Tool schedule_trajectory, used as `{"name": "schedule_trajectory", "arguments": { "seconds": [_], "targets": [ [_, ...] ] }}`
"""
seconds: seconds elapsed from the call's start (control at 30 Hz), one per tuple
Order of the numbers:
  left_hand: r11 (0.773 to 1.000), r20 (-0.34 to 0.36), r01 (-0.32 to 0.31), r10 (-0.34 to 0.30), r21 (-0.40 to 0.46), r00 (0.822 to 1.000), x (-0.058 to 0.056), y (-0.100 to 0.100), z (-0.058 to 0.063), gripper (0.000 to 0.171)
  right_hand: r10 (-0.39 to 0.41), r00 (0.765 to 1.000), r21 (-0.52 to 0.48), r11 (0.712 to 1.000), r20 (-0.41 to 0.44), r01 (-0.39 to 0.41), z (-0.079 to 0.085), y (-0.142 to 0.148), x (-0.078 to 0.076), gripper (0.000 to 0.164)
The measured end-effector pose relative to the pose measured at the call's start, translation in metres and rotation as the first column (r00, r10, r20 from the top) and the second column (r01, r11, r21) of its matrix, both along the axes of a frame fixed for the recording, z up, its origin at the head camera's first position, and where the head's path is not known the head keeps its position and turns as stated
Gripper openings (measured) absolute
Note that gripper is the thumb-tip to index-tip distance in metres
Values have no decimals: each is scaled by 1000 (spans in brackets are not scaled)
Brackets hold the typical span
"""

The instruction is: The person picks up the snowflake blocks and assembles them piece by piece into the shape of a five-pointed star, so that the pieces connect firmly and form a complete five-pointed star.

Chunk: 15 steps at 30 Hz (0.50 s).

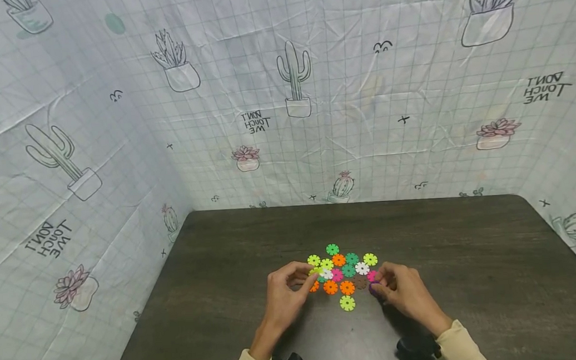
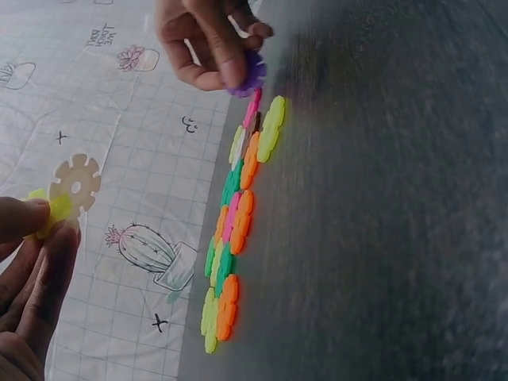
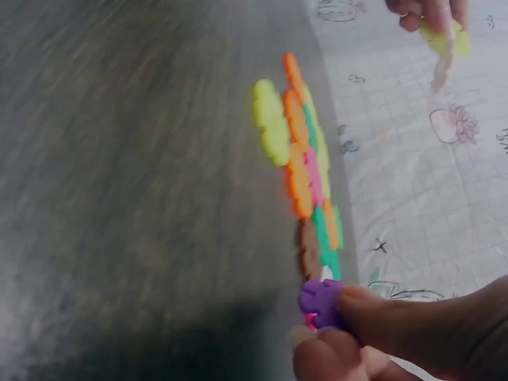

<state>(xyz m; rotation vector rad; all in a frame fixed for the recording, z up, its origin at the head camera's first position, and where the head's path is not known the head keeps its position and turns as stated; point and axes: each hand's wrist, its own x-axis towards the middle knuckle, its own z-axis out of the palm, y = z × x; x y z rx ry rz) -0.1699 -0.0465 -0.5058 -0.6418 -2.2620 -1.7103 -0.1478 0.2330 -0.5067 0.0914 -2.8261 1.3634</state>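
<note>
My left hand (image 1: 288, 290) pinches a yellow notched disc (image 2: 57, 214) between thumb and fingers. A white notched disc (image 2: 78, 181) sticks out beyond the yellow one and seems joined to it. Over on the right side, my right hand (image 1: 410, 292) grips a purple notched disc (image 3: 319, 302) between thumb and fingertips. Both hands are raised over the sides of a flat cluster of similar discs. In it are an orange disc (image 1: 347, 287), a brown disc (image 1: 360, 282), a white disc (image 1: 361, 268) and a pink disc (image 1: 372, 275), partly behind my right fingers.
The cluster lies on a dark wooden table (image 1: 223, 251), with a yellow-green disc (image 1: 347, 303) at its near edge and a green disc (image 1: 332, 249) at its far edge. A white cloth (image 1: 365, 141) printed with cacti hangs behind the table and along its sides.
</note>
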Motion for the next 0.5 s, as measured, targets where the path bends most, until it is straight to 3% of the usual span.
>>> {"name": "schedule_trajectory", "arguments": {
  "seconds": [0.23, 0.5],
  "targets": [
    [1000, 9, 12, -12, -7, 1000, 2, 2, 0, 9, 36, 999, -35, 999, -35, -37, 12, -10, -1, 8],
    [997, 11, 42, -42, -60, 999, 5, 6, 0, 9, 45, 998, -207, 977, -54, -55, 29, -30, 3, 13]
  ]
}}
